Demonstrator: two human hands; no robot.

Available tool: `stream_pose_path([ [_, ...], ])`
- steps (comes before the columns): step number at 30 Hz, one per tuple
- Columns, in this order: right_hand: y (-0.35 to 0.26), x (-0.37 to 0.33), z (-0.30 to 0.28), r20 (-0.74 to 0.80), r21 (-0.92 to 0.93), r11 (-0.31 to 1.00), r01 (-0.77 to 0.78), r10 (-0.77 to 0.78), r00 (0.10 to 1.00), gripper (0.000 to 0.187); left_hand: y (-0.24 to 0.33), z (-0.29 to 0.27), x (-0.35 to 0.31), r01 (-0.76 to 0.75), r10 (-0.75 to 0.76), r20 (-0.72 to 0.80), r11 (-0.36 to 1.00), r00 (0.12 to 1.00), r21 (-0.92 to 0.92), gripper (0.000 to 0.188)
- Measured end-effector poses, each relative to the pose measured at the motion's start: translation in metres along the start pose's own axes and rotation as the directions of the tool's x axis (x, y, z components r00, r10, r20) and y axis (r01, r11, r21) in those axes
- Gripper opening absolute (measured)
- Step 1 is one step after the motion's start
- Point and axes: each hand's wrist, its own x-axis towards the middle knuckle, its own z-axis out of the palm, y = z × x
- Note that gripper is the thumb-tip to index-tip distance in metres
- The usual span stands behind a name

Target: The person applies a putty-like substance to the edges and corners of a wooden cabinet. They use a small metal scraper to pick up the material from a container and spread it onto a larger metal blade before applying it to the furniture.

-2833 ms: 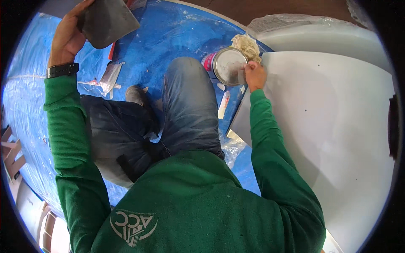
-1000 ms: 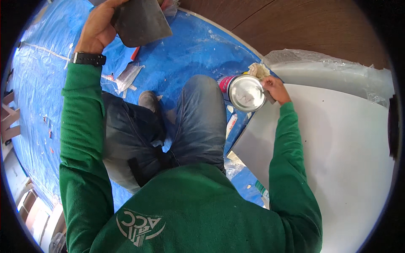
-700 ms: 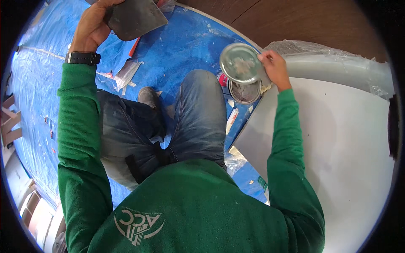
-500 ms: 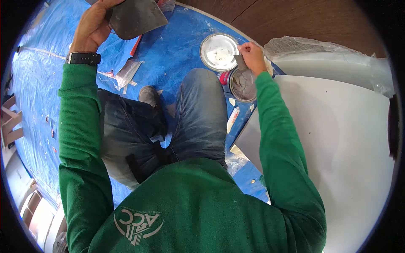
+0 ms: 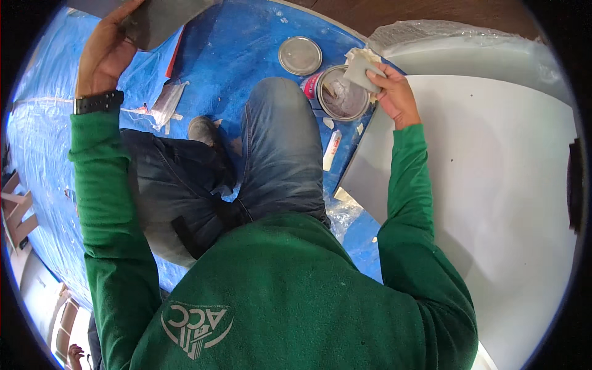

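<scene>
My left hand (image 5: 106,58) grips a dark grey flat plate (image 5: 163,26) at the upper left; the picture's edge cuts off part of it. In my right hand (image 5: 398,95) is a small light-grey putty spreader (image 5: 362,73), pinched between thumb and fingers. Cream-coloured putty (image 5: 365,54) shows along its far edge. The spreader is over the rim of an open can (image 5: 343,114) of greyish paste, and a stick (image 5: 328,90) leans inside the can. Just beyond lies a round metal lid (image 5: 300,55), its top grey.
Blue plastic sheeting (image 5: 228,55) covers the floor. A large white panel (image 5: 493,160) lies at the right, with plastic-wrapped material (image 5: 456,46) behind it. A white tube (image 5: 332,150) lies by the can. Another person's hand (image 5: 75,354) shows at the lower left.
My right hand has moved right and back from the lid with the spreader, which now carries cream putty. The lid's cream blob is gone. My left hand and plate shifted up and left.
</scene>
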Motion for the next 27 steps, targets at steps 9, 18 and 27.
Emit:
stream_pose_path([
  [9,0.042,-0.019,-0.011,-0.225,-0.683,0.729,-0.034,-0.166,0.960,0.035,-0.077,0.111,-0.074,0.195,-0.161,0.239,0.972,0.958,-0.128,0.036],
  [18,0.082,0.019,-0.016,-0.007,-1.000,-0.011,-0.011,-0.334,0.943,0.031,-0.088,0.137,-0.080,0.231,-0.221,0.141,0.971,0.965,-0.057,0.036],
  [27,0.092,0.045,0.003,0.029,-0.988,-0.154,-0.004,-0.212,0.977,0.023,-0.096,0.133,-0.066,0.165,-0.147,0.162,0.981,0.976,-0.099,0.039],
])
